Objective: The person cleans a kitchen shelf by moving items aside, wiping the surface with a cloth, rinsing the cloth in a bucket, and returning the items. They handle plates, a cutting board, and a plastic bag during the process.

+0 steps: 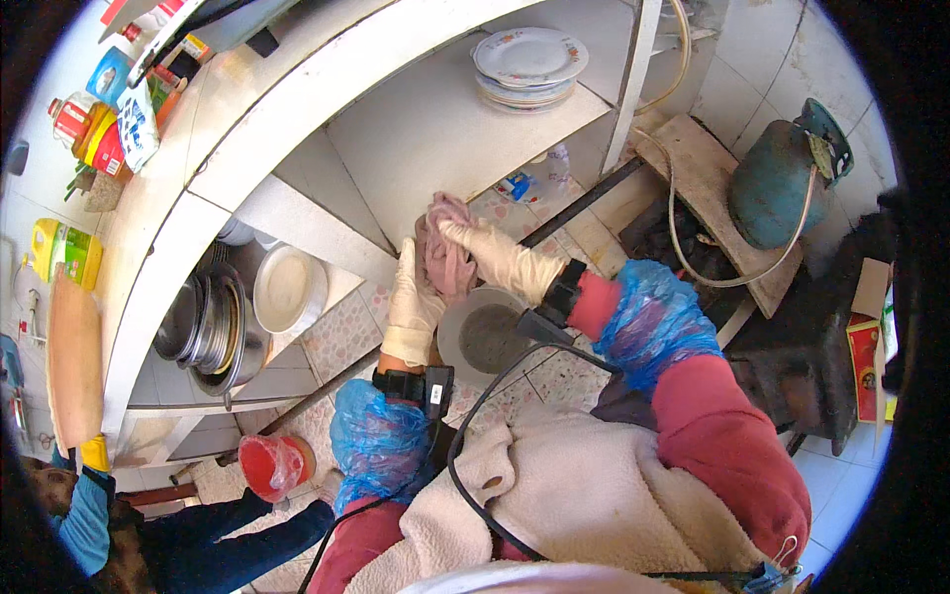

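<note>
A wet-looking mauve cloth [449, 256] is bunched between my two gloved hands, above a grey basin [486, 334] of murky water. My left hand [412, 308], in a cream rubber glove, presses against the cloth's left side. From the right, my right hand [505, 256] grips the cloth with its fingers folded over it. Just beyond the hands is the tiled lower shelf [445, 148] of a white counter. Part of the basin's right rim lies behind my right wrist and a black cable.
Stacked plates [531, 67] stand on the shelf; metal bowls [211, 319] and a white-rimmed dish [289, 288] sit to the left. A green gas cylinder [779, 185] with a hose is at right. A red bucket [274, 464] stands near another person [82, 520] holding a board [74, 364].
</note>
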Tool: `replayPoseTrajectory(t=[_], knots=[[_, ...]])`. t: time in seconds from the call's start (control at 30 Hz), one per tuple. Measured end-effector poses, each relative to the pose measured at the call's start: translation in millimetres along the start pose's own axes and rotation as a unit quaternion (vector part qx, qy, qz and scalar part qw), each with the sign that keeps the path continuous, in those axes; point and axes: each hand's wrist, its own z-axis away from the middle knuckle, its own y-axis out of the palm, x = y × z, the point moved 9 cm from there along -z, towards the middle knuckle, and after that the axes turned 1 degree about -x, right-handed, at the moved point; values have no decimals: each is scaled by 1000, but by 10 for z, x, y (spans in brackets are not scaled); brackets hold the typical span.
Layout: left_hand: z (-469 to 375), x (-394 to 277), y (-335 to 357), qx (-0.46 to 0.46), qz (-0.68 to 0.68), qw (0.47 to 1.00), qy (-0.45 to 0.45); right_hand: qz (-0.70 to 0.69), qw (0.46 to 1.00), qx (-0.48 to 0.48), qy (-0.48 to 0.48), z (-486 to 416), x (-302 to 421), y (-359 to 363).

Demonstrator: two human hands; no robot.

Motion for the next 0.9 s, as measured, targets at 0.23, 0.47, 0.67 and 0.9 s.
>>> replayPoseTrajectory(t=[0.23, 0.47, 0.67, 0.9], knots=[[17, 19, 97, -9, -117, 993, 2, -64, 981, -116, 143, -4, -75, -67], [95, -237, -420, -199, -23, 976, 84, 44, 991, -8, -128, -306, 639, 702], [286, -373, -856, -298, -30, 945, 131, 84, 968, 20, -236, -650, 501, 1172], [229, -462, -1015, -239, -32, 963, 121, 48, 997, -66, -14, -443, -367, 357]])
